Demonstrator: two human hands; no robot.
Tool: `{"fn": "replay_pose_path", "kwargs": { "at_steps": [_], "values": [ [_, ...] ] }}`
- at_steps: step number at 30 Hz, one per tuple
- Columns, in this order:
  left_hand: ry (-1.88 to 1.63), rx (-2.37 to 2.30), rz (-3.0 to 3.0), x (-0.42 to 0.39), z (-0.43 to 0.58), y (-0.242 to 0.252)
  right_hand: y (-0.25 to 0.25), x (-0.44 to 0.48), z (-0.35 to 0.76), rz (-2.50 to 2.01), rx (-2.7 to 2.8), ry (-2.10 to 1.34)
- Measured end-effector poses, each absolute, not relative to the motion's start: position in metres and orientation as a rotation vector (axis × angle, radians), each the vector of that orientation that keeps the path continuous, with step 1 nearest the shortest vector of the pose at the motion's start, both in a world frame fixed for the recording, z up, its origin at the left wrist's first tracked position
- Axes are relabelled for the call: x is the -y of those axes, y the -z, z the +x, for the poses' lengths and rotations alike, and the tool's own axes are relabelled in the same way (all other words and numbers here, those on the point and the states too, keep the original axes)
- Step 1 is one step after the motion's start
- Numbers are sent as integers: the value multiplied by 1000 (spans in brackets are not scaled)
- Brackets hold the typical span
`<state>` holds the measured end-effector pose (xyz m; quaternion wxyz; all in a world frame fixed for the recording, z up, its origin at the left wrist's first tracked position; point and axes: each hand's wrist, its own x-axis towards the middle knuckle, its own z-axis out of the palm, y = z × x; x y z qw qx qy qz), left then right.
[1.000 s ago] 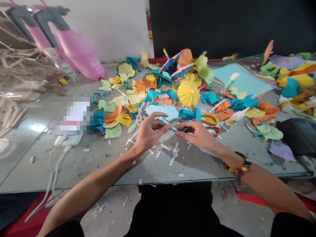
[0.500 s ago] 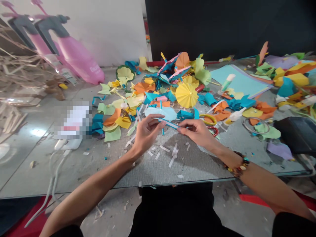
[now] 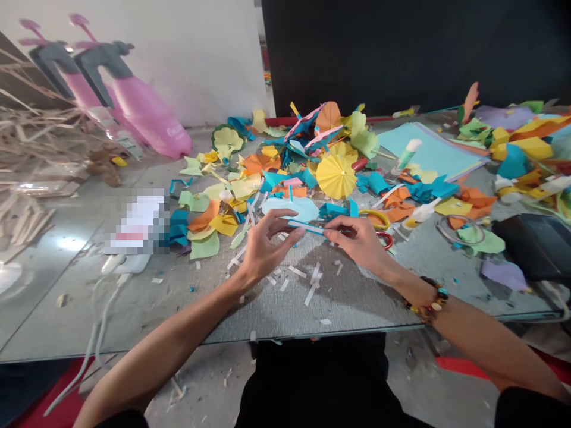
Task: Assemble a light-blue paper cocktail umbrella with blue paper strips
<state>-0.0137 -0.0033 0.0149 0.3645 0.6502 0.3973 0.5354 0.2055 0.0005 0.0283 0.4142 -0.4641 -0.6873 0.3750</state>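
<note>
Between my two hands stretches a narrow blue paper strip [image 3: 307, 227] with a pale face. The fingers and thumb of my left hand [image 3: 267, 241] pinch its left end. My right hand [image 3: 354, 241] grips the right end between thumb and fingers. Just beyond the strip lies a light blue paper cutout [image 3: 292, 208] with a wavy edge, and a thin blue piece stands up from it. Scissors [image 3: 377, 220] with yellow and red handles lie beside my right hand, partly hidden by it. White paper scraps [image 3: 314, 282] are scattered on the table below my hands.
A heap of coloured paper pieces with a yellow pleated disc [image 3: 336, 176] spreads behind my hands. Glue bottles [image 3: 419, 214] and a black device [image 3: 535, 246] are to the right. Pink spray bottles [image 3: 147, 116] and a phone with cables [image 3: 138, 223] are to the left.
Both hands still hold the blue strip. It has come down slightly and turned flatter, and my left thumb has slid right along it.
</note>
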Motion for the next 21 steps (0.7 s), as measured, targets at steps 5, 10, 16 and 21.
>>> {"fn": "replay_pose_path", "kwargs": {
  "at_steps": [5, 10, 16, 21],
  "values": [
    [-1414, -1062, 1702, 3, -14, -12, -31, 2, 205, -1155, 1729, -963],
    [-1455, -1063, 1695, 1, -15, -12, -32, 3, 204, -1153, 1700, -990],
    [-1464, -1087, 1737, 3, -15, -12, -33, 4, 204, -1129, 1697, -993],
    [-1450, -1116, 1806, 2, -15, -11, -32, 4, 203, -1127, 1683, -994]
  ]
}}
